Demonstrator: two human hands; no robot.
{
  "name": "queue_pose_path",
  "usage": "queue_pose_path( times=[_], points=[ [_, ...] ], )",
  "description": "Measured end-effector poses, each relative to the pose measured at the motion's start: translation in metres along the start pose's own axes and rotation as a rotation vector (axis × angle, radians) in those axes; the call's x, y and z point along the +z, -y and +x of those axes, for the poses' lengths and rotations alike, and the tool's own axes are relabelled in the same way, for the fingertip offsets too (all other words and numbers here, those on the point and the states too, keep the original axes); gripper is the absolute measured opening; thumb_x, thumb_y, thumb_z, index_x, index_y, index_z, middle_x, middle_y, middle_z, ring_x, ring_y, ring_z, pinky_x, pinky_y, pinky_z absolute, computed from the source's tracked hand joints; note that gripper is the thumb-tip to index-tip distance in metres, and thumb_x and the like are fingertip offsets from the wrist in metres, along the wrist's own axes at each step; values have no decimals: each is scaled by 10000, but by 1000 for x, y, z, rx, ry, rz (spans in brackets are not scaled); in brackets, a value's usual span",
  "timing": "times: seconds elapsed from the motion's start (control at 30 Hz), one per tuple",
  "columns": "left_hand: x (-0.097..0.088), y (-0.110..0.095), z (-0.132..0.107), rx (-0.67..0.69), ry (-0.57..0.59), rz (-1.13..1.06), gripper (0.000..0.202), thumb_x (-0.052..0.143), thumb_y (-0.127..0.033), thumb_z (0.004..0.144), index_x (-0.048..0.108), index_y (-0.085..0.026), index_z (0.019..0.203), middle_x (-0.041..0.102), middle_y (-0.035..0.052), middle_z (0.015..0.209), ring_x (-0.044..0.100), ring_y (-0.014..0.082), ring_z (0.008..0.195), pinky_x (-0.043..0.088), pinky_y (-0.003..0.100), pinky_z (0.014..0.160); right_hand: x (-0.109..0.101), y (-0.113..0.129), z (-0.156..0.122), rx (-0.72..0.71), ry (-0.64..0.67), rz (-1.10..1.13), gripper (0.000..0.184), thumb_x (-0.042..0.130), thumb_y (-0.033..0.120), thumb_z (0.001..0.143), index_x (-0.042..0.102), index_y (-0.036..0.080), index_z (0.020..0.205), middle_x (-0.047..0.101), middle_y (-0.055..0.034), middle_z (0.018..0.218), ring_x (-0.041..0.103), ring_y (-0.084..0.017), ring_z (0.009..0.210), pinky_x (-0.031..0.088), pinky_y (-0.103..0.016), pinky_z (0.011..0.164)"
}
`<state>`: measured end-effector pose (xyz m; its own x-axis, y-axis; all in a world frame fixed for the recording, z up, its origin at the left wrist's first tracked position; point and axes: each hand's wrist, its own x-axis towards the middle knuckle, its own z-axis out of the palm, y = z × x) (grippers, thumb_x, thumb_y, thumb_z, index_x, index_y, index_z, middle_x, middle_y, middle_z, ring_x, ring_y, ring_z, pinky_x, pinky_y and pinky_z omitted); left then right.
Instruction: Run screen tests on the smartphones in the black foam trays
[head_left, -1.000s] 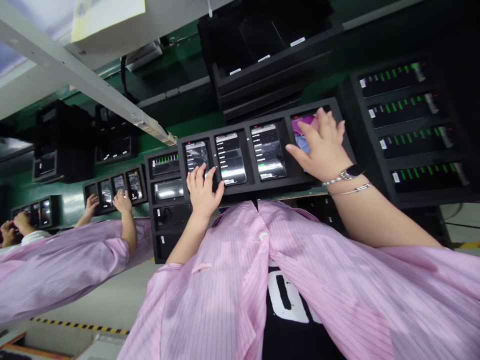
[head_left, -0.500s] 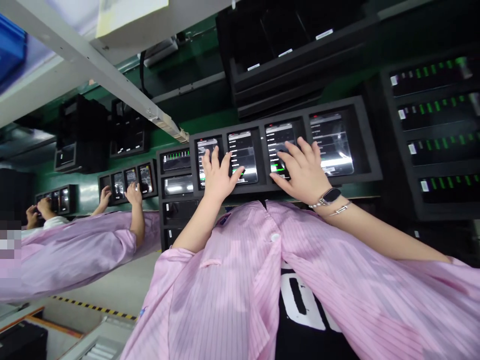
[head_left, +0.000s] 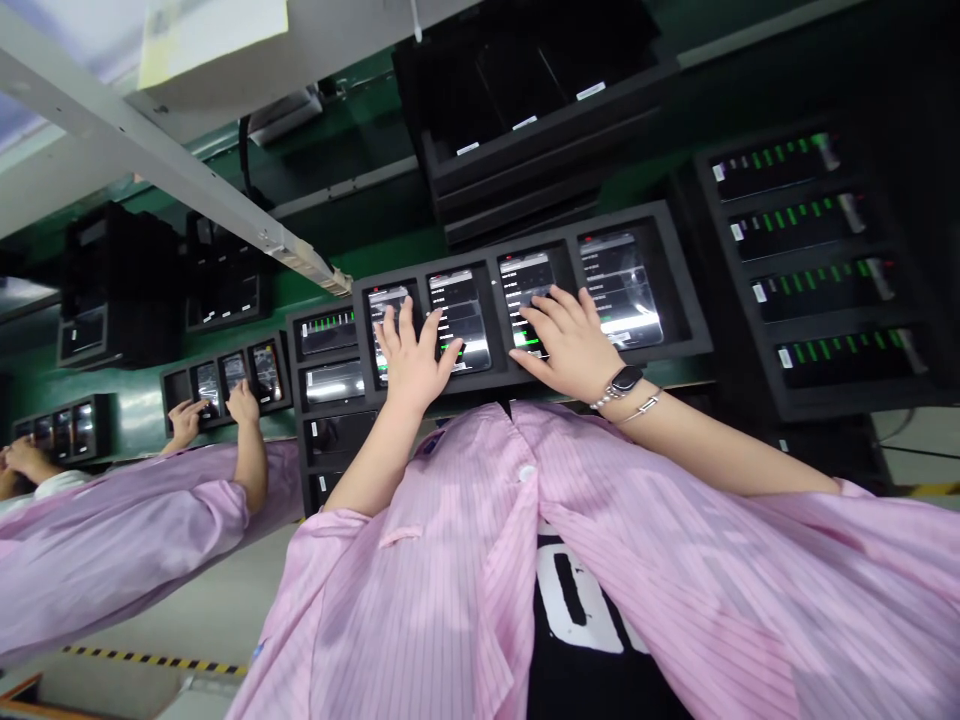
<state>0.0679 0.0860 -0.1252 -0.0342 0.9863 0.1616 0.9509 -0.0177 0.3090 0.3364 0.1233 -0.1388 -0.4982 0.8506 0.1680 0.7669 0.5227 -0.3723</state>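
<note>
A black foam tray (head_left: 495, 378) lies in front of me, with several lit phone-like screens in its compartments. My left hand (head_left: 414, 365) is spread over the two left devices, its fingers over the leftmost screen (head_left: 390, 297) and its thumb by the second screen (head_left: 466, 310). My right hand (head_left: 574, 345), wearing a dark watch and a bracelet, reaches over the third screen (head_left: 525, 275) with its fingers apart. The rightmost screen (head_left: 611, 275) is partly beside its fingertips. Whether the fingertips touch the glass I cannot tell. Nothing is gripped in either hand.
To the right stands a black tray (head_left: 769, 390) of devices showing green bars. Another device tray (head_left: 296, 385) adjoins on the left. Stacked black trays (head_left: 517, 150) stand behind. A white beam (head_left: 187, 190) crosses overhead at left. A co-worker's hands (head_left: 244, 402) are at a further tray.
The whole view has shifted, so the trays and my hands appear further left. My hands keep nearly the same spread pose over the screens. The co-worker's fingers have moved over their tray.
</note>
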Motion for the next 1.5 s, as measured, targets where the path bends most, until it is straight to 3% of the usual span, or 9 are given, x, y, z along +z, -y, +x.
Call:
queue_pose_path(
  times=[0.2, 0.4, 0.53, 0.67, 0.83, 0.93, 1.1, 1.27, 1.5],
  points=[
    [-20, 39, -20, -181, -109, 63, 683, 591, -663, 960, 575, -233, 1490, 397, 172, 1690, 284, 410, 1600, 147, 659, 1317, -25, -36, -23, 160, -80, -44, 644, 432, 601, 1005, 596, 137, 1422, 545, -215, 1507, 370, -432, 1500, 169, -727, 1256],
    [-18, 73, -29, -276, -11, -35, 739, 468, -690, 1015, 470, -163, 1533, 551, 224, 1547, 505, 331, 1481, 380, 547, 1245, -26, -61, -44, 348, -171, -112, 652, 395, 576, 972, 587, 158, 1433, 544, -232, 1501, 378, -437, 1494, 204, -718, 1246],
    [-17, 73, -27, -262, 31, -73, 775, 445, -732, 1003, 482, -167, 1532, 557, 224, 1521, 545, 329, 1446, 481, 484, 1167, -18, -59, -45, 315, -264, -129, 738, 380, 667, 988, 569, 146, 1476, 469, -240, 1569, 351, -429, 1521, 241, -670, 1261],
    [-22, 71, -26, -317, 51, -72, 705, 453, -731, 996, 592, -208, 1447, 534, 220, 1537, 542, 358, 1456, 503, 503, 1149, -21, -57, -42, 336, -226, -145, 766, 374, 678, 1003, 525, 132, 1519, 393, -238, 1631, 305, -433, 1546, 227, -663, 1270],
    [-21, 76, -22, -281, -38, -150, 836, 515, -702, 976, 370, -176, 1608, 475, 212, 1625, 487, 306, 1516, 448, 452, 1230, -29, -57, -37, 360, -121, -126, 776, 352, 659, 1023, 427, 109, 1564, 381, -233, 1642, 278, -410, 1561, 180, -636, 1291],
    [-20, 76, -20, -301, -27, -164, 867, 536, -691, 967, 339, -158, 1622, 444, 227, 1648, 471, 320, 1529, 442, 462, 1237, -30, -57, -35, 381, -126, -128, 841, 356, 668, 1020, 358, 54, 1595, 286, -273, 1677, 247, -413, 1572, 178, -629, 1293],
    [-22, 74, -21, -325, -21, -199, 816, 574, -638, 969, 353, -196, 1617, 450, 204, 1650, 464, 334, 1531, 435, 509, 1238, -27, -63, -34, 357, -69, -81, 862, 416, 635, 992, 320, 28, 1596, 465, -277, 1548, 327, -424, 1528, 151, -702, 1271],
    [-21, 76, -21, -335, -31, -222, 796, 593, -630, 962, 375, -214, 1605, 486, 194, 1619, 485, 332, 1509, 450, 512, 1222, -24, -66, -35, 352, -109, -91, 869, 452, 631, 969, 321, 64, 1614, 384, -250, 1629, 265, -401, 1569, 207, -649, 1277],
    [-20, 67, -23, -160, -144, -60, 782, 504, -670, 991, 468, -108, 1533, 415, 280, 1622, 351, 383, 1567, 288, 578, 1290, -20, -65, -39, 333, -215, -123, 758, 439, 629, 978, 445, 99, 1519, 465, -240, 1578, 306, -375, 1557, 153, -639, 1295]
  ],
)
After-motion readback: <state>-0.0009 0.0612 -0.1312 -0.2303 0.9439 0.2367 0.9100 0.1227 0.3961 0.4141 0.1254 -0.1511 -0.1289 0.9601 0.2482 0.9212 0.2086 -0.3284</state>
